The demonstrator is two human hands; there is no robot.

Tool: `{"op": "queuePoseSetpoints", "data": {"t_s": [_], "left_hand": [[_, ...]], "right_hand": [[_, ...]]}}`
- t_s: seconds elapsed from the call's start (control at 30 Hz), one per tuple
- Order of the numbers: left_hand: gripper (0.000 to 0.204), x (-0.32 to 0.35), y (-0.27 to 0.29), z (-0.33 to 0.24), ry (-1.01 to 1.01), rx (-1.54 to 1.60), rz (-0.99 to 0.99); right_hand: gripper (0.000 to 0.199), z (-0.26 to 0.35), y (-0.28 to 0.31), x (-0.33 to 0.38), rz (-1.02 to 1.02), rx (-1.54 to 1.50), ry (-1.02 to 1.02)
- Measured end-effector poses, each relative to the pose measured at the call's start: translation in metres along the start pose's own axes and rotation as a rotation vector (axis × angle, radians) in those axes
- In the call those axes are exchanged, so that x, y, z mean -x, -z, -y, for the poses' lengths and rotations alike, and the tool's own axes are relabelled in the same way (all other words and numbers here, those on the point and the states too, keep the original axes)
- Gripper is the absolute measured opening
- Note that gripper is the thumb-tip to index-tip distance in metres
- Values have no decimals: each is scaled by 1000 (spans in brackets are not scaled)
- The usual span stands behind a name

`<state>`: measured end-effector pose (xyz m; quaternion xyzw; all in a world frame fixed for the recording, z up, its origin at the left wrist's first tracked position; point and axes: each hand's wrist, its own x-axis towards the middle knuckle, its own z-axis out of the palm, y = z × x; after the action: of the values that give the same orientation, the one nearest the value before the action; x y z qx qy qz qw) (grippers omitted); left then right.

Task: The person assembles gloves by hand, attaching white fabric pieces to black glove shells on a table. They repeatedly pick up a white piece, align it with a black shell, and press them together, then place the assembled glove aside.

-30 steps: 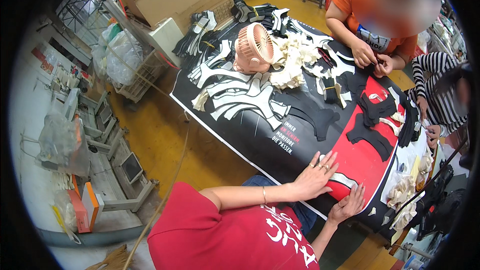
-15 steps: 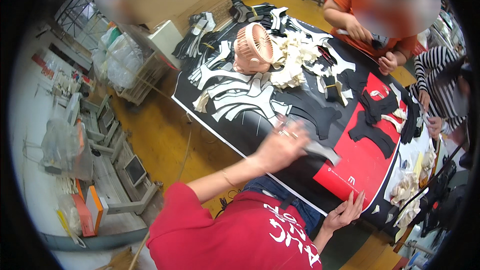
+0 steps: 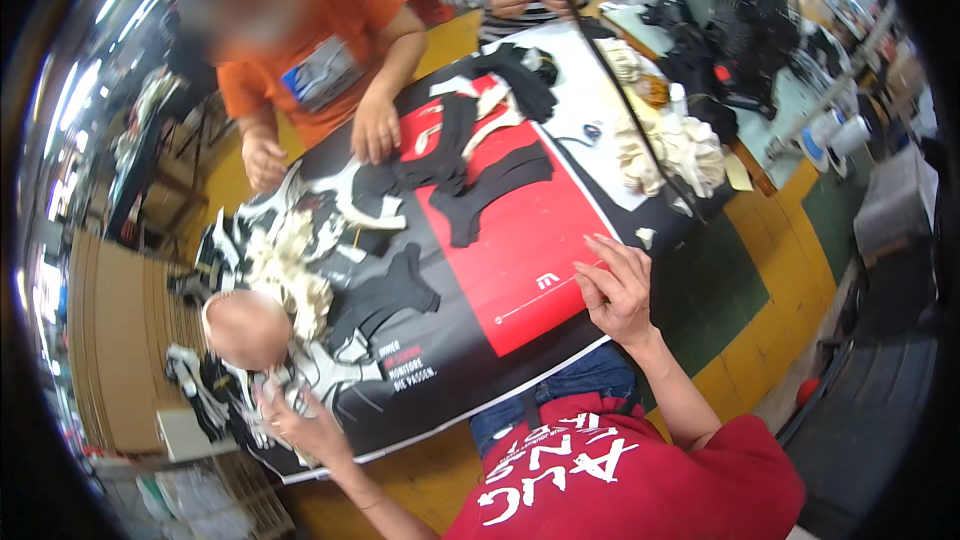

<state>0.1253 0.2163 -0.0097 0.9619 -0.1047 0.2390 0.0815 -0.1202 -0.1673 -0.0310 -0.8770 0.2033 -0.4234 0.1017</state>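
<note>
My left hand [image 3: 303, 427], fingers parted, was among the white pieces [image 3: 350, 372] near eight o'clock, the fan [image 3: 250, 330] at its eleven; blur kept me from telling whether it pinched one. My right hand [image 3: 617, 290] was by the red panel [image 3: 525, 230] toward four o'clock, fingers loosely bent and apart, nothing visible between them. The pieces looked light, thin and pliable, probably best lifted singly by a narrow arm.

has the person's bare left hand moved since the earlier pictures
Yes: the bare left hand has moved away from the table's red printed panel, toward the round-headed pink fan.
</note>
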Motion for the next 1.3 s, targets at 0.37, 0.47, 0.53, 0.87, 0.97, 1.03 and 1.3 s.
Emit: {"op": "queuePoseSetpoints", "data": {"t_s": [0.37,0.47,0.53,0.87,0.97,1.03,1.3], "left_hand": [[35,50,3,-291,-991,841,549],[33,41,-5,-335,-1088,935,634],[34,32,-19,-370,-1137,955,621],[32,20,-60,-528,-1366,1040,357],[22,20,-60,-549,-1354,1002,521],[16,18,-64,-554,-1295,1027,585],[18,30,-85,-565,-1416,845,423]], "right_hand": [[16,-108,85,-52,-236,-77,-507],[17,-137,78,-64,23,-134,-558],[18,-152,69,-72,230,-65,-495],[10,-174,36,-93,350,335,-394],[12,-178,31,-88,257,392,-391],[11,-179,29,-82,199,340,-407],[13,-186,28,-75,219,290,-475]]}}
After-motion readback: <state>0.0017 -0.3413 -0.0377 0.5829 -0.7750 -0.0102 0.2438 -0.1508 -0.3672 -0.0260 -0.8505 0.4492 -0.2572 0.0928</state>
